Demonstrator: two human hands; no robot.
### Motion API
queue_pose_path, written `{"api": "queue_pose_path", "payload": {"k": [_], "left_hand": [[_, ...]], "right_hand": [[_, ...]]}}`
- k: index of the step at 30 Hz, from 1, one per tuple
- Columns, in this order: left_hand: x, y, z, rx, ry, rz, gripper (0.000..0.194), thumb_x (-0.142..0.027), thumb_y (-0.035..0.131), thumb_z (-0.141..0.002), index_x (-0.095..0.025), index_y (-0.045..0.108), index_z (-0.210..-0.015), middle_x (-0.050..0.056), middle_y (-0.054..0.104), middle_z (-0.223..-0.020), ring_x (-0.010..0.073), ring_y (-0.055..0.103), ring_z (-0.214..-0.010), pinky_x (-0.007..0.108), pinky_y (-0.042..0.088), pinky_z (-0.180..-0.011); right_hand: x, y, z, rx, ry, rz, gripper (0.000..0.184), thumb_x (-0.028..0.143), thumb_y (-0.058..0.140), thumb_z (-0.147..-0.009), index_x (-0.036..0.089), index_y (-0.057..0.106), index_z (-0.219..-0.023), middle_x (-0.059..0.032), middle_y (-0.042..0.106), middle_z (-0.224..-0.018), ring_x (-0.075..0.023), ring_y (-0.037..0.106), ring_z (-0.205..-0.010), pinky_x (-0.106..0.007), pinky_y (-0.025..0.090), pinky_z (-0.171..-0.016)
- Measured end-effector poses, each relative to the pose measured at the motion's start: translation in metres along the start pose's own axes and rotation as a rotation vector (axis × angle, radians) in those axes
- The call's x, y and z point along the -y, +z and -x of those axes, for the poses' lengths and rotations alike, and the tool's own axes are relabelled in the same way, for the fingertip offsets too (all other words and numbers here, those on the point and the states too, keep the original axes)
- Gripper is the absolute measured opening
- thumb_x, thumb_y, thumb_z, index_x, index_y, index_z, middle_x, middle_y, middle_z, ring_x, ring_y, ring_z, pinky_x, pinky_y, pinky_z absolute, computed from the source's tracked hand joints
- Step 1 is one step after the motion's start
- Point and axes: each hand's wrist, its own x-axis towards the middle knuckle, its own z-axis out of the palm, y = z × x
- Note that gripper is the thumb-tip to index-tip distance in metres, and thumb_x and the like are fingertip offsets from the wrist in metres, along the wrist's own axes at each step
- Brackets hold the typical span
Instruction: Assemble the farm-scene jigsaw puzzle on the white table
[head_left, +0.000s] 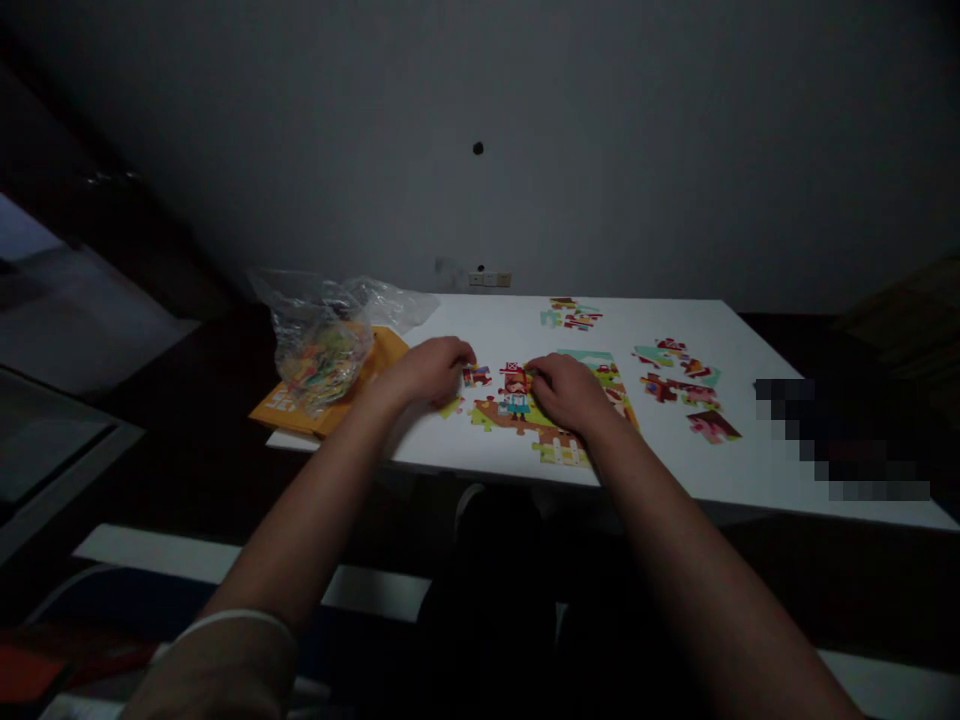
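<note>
A partly joined jigsaw puzzle [525, 425] with a farm scene and a figure in blue lies flat on a white table. My right hand [570, 392] rests over it, fingers curled on a jigsaw piece [513, 369] with red on it at the upper edge. To the left, my left hand [439, 370] has its fingers bent around a loose jigsaw piece [477, 376] beside the joined part. A yellow-green piece [451, 407] lies just under that hand. Part of the puzzle is hidden behind my right hand and wrist.
On the left, a clear plastic bag [326, 360] of pieces lies on a yellow-orange packet [289, 415]. Several loose pieces [679, 385] are spread on the right, with another group [571, 314] at the back. The white table [480, 318] ends near a grey wall.
</note>
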Motion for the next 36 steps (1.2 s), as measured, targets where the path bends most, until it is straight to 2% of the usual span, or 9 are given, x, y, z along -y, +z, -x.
{"api": "queue_pose_path", "payload": {"k": [3, 5, 7, 14, 21, 25, 30, 33, 36], "left_hand": [[-0.008, 0.032, 0.059, -0.199, -0.108, -0.046, 0.050, -0.039, 0.060, -0.102, -0.019, 0.071, -0.146, 0.018, 0.072, -0.145, 0.0356, 0.064, -0.138, 0.049, 0.050, -0.121], [-0.014, 0.050, 0.084, -0.214, -0.194, -0.098, 0.063, -0.054, 0.066, -0.100, -0.016, 0.067, -0.150, 0.022, 0.066, -0.152, 0.0410, 0.060, -0.143, 0.054, 0.047, -0.125], [-0.019, 0.061, 0.096, -0.215, -0.227, -0.107, 0.068, -0.058, 0.067, -0.099, -0.015, 0.065, -0.151, 0.023, 0.062, -0.159, 0.0422, 0.056, -0.148, 0.055, 0.044, -0.129], [-0.014, 0.066, 0.093, -0.291, -0.330, -0.028, 0.058, -0.052, 0.072, -0.095, -0.018, 0.072, -0.142, 0.019, 0.067, -0.152, 0.0382, 0.060, -0.145, 0.050, 0.045, -0.129], [-0.005, 0.070, 0.092, -0.293, -0.267, 0.048, 0.050, -0.041, 0.072, -0.093, -0.020, 0.076, -0.138, 0.015, 0.070, -0.152, 0.0377, 0.060, -0.145, 0.050, 0.046, -0.128], [-0.005, 0.068, 0.093, -0.327, -0.257, 0.175, 0.054, -0.032, 0.076, -0.089, -0.022, 0.070, -0.142, 0.013, 0.074, -0.143, 0.0350, 0.065, -0.137, 0.047, 0.052, -0.120], [-0.008, 0.066, 0.097, -0.360, -0.263, 0.297, 0.055, -0.028, 0.078, -0.087, -0.026, 0.066, -0.141, 0.010, 0.077, -0.133, 0.0333, 0.071, -0.125, 0.047, 0.057, -0.109], [-0.008, 0.068, 0.099, -0.384, -0.269, 0.326, 0.054, -0.027, 0.076, -0.090, -0.027, 0.064, -0.143, 0.010, 0.077, -0.132, 0.0317, 0.072, -0.122, 0.045, 0.057, -0.106], [-0.007, 0.070, 0.097, -0.400, -0.287, 0.324, 0.052, -0.031, 0.075, -0.092, -0.026, 0.064, -0.143, 0.011, 0.077, -0.130, 0.0321, 0.073, -0.118, 0.045, 0.056, -0.102]], "right_hand": [[0.004, -0.002, 0.002, 0.018, -0.045, 0.038, 0.038, 0.026, 0.051, -0.111, 0.018, 0.079, -0.134, -0.0152, 0.077, -0.122, -0.0297, 0.068, -0.114, -0.037, 0.046, -0.098], [0.008, -0.003, 0.004, 0.019, -0.057, 0.056, 0.040, 0.028, 0.049, -0.113, 0.018, 0.077, -0.139, -0.0170, 0.076, -0.125, -0.0298, 0.069, -0.115, -0.036, 0.046, -0.098], [0.012, -0.004, 0.006, 0.019, -0.053, 0.083, 0.041, 0.030, 0.048, -0.115, 0.017, 0.074, -0.143, -0.0184, 0.075, -0.128, -0.0305, 0.069, -0.115, -0.037, 0.047, -0.097], [0.018, -0.005, 0.007, 0.045, -0.065, 0.188, 0.041, 0.032, 0.044, -0.117, 0.015, 0.072, -0.142, -0.0202, 0.074, -0.133, -0.0314, 0.070, -0.116, -0.038, 0.046, -0.095], [0.029, -0.012, 0.004, 0.097, -0.197, 0.336, 0.042, 0.031, 0.044, -0.116, 0.021, 0.072, -0.147, -0.0183, 0.074, -0.133, -0.0330, 0.069, -0.116, -0.044, 0.045, -0.101], [0.048, 0.000, -0.006, 0.116, -0.258, 0.284, 0.043, 0.029, 0.046, -0.114, 0.028, 0.078, -0.143, -0.0153, 0.071, -0.143, -0.0341, 0.063, -0.128, -0.047, 0.045, -0.108], [0.064, 0.018, -0.028, 0.162, -0.218, 0.282, 0.055, 0.025, 0.049, -0.111, 0.033, 0.067, -0.162, -0.0132, 0.065, -0.159, -0.0388, 0.058, -0.137, -0.052, 0.047, -0.110], [0.054, 0.013, -0.032, 0.094, -0.195, 0.197, 0.056, 0.023, 0.046, -0.111, 0.030, 0.065, -0.163, -0.0129, 0.065, -0.161, -0.0381, 0.058, -0.139, -0.052, 0.047, -0.113], [0.027, -0.003, -0.017, -0.026, -0.123, 0.052, 0.051, 0.027, 0.043, -0.112, 0.023, 0.073, -0.153, -0.0157, 0.071, -0.152, -0.0373, 0.063, -0.135, -0.052, 0.049, -0.113]]}}
